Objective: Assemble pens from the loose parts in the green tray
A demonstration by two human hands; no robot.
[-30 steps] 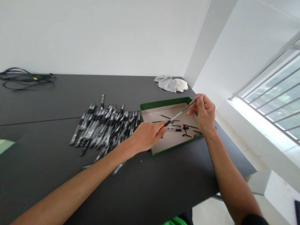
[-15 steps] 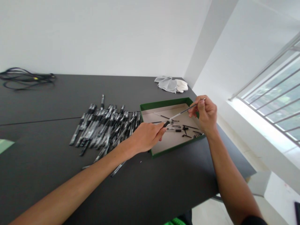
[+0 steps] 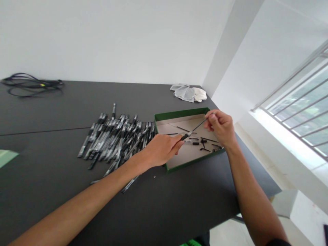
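My left hand (image 3: 164, 149) is closed on a pen barrel (image 3: 185, 137) with a black grip, over the near left part of a shallow green box (image 3: 194, 160). Between thumb and fingers my right hand (image 3: 220, 125) pinches the far end of a thin dark refill (image 3: 200, 125). The refill slants down to the left, and its lower end meets the open end of the barrel; how deep it sits inside I cannot tell. Below, several loose pen parts (image 3: 202, 140), dark refills and black caps among them, lie in the box.
A heap of clear pens with black caps (image 3: 115, 136) covers the table left of the box. White gloves (image 3: 189, 93) lie at the back by the wall. A coiled black cable (image 3: 33, 83) is at the far left, and a pale green sheet (image 3: 7, 158) at the left edge.
My right hand has moved down and left toward my left hand with the refill. Less of the refill shows between the hands. My left hand has barely moved.
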